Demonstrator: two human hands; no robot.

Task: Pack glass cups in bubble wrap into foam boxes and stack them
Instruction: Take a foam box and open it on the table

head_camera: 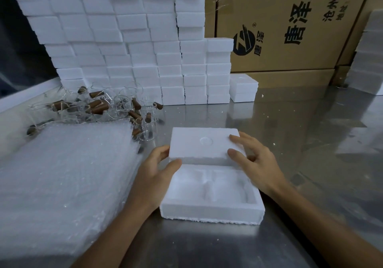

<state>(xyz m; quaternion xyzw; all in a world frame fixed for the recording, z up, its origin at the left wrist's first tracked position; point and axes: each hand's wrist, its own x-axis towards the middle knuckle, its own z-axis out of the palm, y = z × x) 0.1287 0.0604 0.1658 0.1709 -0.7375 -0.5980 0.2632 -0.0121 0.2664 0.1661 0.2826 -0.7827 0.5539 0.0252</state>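
Steel table (290,122), centre frame: left hand (154,170) grips the foam lid (204,144), right hand (253,160) rests flat on it; box base (211,207) open, empty. Cups (99,108) upper left; next, wrap one

Steel desk (290,143), open foam box (211,195) at six o'clock, bubble wrap stack (62,180) at eight, glass cups (99,108) at ten, stacked foam boxes (124,45) at eleven, cardboard cartons (290,29) at one.

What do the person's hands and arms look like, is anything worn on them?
Both hands, the left hand and the right hand, are bare: no gloves, rings or watch show. Both forearms are uncovered to the frame's edge, no sleeves in view. Fingernails are short and unpainted.
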